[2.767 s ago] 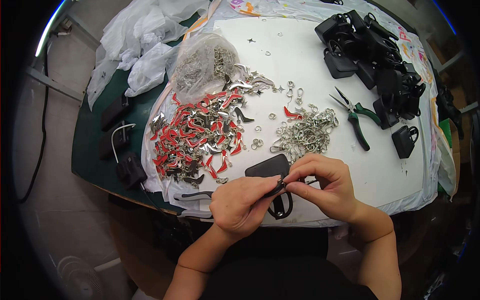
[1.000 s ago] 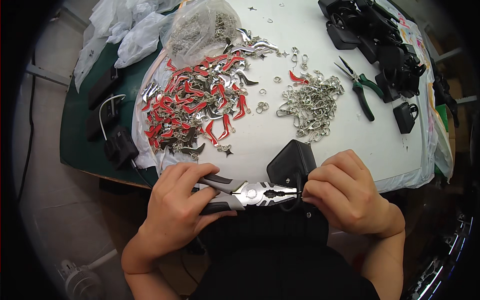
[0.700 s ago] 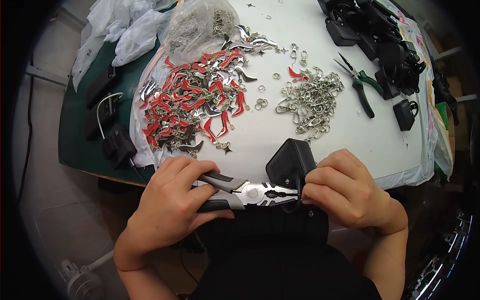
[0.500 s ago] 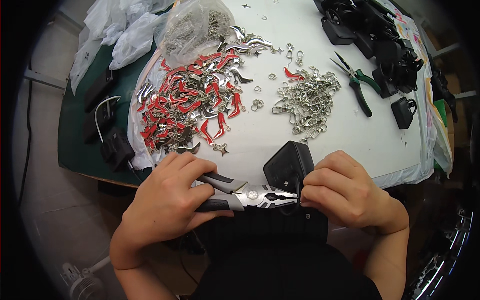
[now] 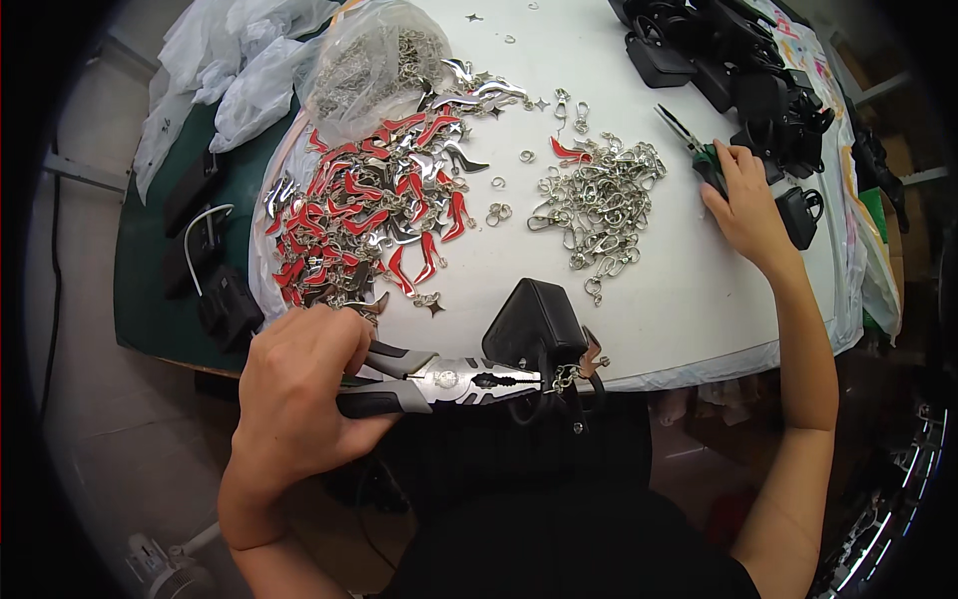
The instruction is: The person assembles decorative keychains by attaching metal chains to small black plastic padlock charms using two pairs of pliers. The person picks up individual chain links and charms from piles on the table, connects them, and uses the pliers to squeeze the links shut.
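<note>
My left hand (image 5: 304, 394) is closed round the grey-and-black handles of a pair of combination pliers (image 5: 449, 382). The jaw tips meet a small chain and the strap of a small black bag (image 5: 534, 324) at the table's front edge. From that chain hangs a shoe-shaped charm (image 5: 591, 351), its back side brownish. Farther off at the right, my right hand (image 5: 743, 205) is closed on the green handles of needle-nose pliers (image 5: 703, 152), which lie on the table with their jaws toward the far left.
Red and silver shoe charms (image 5: 369, 210) lie heaped at left, beside a clear plastic bag (image 5: 374, 75) of metal parts. Metal clasps (image 5: 599, 200) form a pile mid-table. Several black bags (image 5: 714, 70) crowd the far right. Black devices (image 5: 225, 309) sit on the green surface.
My right hand has left the black bag's strap and reached up right to the needle-nose pliers, exposing the chain and charm. The left hand, pliers and bag have shifted slightly left.
</note>
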### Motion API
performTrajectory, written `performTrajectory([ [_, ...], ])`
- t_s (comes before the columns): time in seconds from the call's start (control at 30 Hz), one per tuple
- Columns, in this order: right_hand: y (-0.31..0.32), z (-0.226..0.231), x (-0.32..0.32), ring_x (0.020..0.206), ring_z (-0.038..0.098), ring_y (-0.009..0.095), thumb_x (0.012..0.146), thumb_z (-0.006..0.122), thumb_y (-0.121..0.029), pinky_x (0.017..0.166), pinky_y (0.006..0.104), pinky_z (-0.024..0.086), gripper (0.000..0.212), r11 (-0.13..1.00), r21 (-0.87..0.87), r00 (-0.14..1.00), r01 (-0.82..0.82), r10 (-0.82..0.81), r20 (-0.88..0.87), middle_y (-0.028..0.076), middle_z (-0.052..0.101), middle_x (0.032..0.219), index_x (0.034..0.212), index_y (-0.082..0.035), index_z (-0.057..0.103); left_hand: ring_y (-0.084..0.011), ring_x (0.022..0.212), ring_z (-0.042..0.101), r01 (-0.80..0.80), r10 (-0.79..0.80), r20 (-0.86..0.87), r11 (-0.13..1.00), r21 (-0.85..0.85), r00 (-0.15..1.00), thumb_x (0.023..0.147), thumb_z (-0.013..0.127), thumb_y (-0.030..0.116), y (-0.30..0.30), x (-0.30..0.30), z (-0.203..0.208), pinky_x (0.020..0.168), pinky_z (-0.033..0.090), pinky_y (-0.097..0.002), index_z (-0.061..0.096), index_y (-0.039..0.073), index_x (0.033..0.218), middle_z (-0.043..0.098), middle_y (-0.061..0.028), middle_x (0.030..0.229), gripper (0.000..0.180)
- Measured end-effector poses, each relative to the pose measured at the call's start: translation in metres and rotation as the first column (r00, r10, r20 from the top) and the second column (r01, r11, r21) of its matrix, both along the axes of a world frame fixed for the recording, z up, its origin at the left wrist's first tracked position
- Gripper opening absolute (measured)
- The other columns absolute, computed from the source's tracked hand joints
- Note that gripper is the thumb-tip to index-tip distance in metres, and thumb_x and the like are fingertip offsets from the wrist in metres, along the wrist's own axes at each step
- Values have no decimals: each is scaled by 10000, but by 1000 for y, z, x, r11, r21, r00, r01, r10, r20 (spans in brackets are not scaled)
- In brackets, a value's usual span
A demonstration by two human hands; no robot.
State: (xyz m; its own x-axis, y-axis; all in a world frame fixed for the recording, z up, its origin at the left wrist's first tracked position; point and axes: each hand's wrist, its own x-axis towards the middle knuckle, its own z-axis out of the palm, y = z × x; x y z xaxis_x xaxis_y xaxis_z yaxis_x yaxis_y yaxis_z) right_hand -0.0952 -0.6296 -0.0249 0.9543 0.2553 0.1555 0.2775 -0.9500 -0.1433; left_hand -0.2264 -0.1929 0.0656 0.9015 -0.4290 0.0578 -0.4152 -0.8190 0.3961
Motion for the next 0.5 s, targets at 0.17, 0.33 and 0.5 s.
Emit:
performTrajectory([
  [0.17, 13, 21, -16, 979, 560, 173, 950, 616, -207, 871, 290, 447, 369, 845, 466, 944, 261, -123, -306, 83, 552, 1107, 1211, 47, 559, -279, 708, 581, -22, 23, 66, 1000, -15, 998, 469, 831, 199, 7, -4, 0, 643, 440, -402, 623, 62, 887, 590, -59, 774, 486],
  [0.33, 63, 93, -85, 1041, 578, 340, 703, 723, -53, 923, 371, 467, 618, 815, 452, 829, -361, 503, -244, 197, 525, 1215, 1280, 50, 528, -293, 712, 623, 53, -52, 89, 999, -2, 995, 530, 814, 215, 14, -1, -1, 643, 467, -377, 668, 41, 877, 672, -87, 835, 414],
  [0.5, 91, 117, -110, 993, 564, 348, 664, 783, -208, 860, 439, 465, 677, 816, 256, 769, -519, 576, -277, 186, 555, 1154, 1249, 51, 559, -294, 688, 608, 40, -39, 98, 999, -12, 994, 527, 806, 214, 15, -1, 1, 626, 452, -373, 664, 39, 856, 663, -86, 807, 399],
])
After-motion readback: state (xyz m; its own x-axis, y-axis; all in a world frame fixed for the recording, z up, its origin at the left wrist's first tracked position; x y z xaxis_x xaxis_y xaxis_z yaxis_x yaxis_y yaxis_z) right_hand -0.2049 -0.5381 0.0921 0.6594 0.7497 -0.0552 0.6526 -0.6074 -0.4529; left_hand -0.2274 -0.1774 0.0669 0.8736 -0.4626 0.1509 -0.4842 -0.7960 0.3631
